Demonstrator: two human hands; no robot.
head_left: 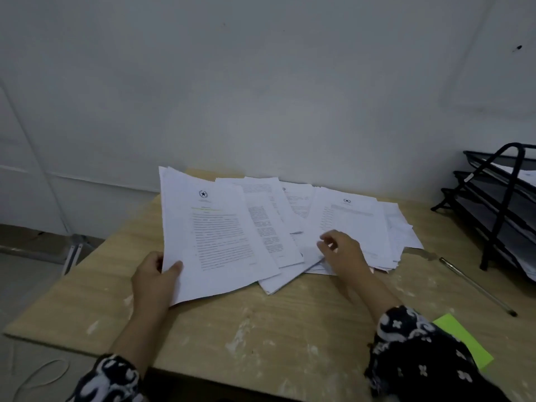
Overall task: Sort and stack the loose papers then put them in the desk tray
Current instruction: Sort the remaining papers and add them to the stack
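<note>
A sheaf [214,236] is gripped by the left hand [153,281]; loose papers [348,224] on the bench [261,323] are touched by the right hand's [343,252] relaxed fingers [324,245].

a light wooden desk [261,323], its top blotched with pale scuffs, stands pushed against a plain white wall [261,82] marked by a few dark specks. left of the desk the grey floor [34,274] shows, with a thin white cord [43,375] looping across it. the light is dim and even.
</note>
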